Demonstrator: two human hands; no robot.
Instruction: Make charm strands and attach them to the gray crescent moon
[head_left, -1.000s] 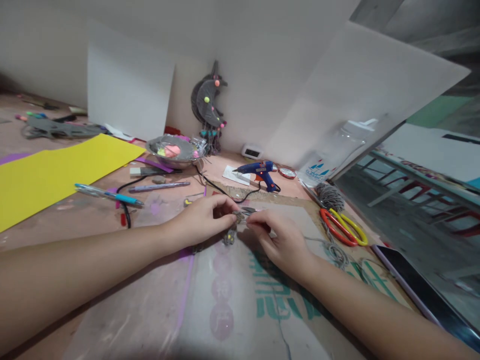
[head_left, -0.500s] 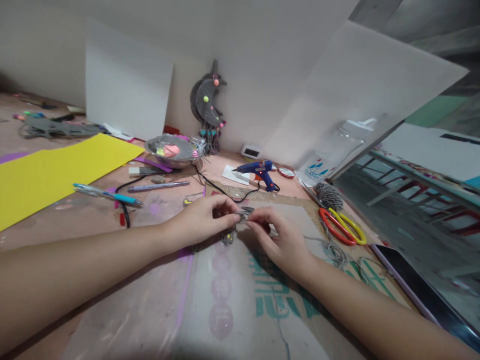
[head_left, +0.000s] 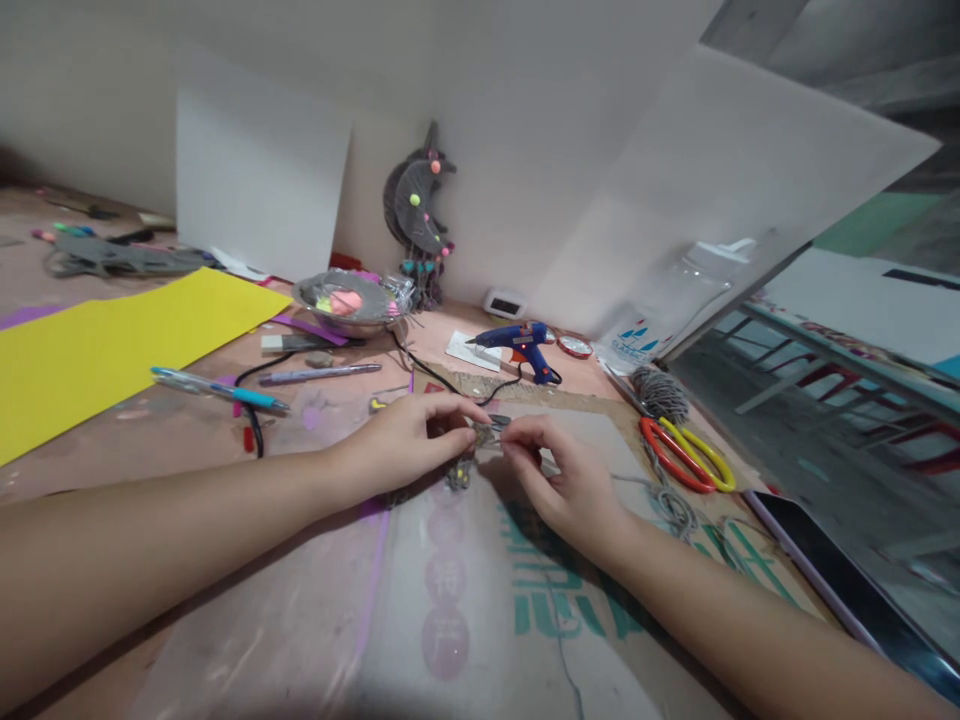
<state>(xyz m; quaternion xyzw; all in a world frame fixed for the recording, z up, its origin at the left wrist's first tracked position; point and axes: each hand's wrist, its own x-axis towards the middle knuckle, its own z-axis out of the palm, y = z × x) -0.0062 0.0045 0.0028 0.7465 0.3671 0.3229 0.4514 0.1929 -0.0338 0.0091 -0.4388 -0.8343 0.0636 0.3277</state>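
Note:
Both my hands meet over a sheet of cardboard (head_left: 570, 600) with green print. My left hand (head_left: 409, 442) pinches a small grey craft piece (head_left: 480, 434) between thumb and fingers. My right hand (head_left: 566, 478) pinches the same piece from the other side, fingers curled. A little grey bit with yellow dots (head_left: 457, 476) hangs or lies just below the pinch. Grey string (head_left: 667, 500) trails off to the right of my right hand.
A blue glue gun (head_left: 521, 345) stands behind the hands, its black cord running left. Red and yellow scissors (head_left: 686, 455) and a ball of grey yarn (head_left: 660, 392) lie right. A foil bowl (head_left: 351, 300), pens (head_left: 217, 390), yellow paper (head_left: 112, 345) and a moon ornament (head_left: 418, 210) lie left and back. A phone (head_left: 847, 590) lies at the right edge.
Barely any movement: the fingers of both hands shifted slightly on the small grey piece, and my right hand edged a little to the right.

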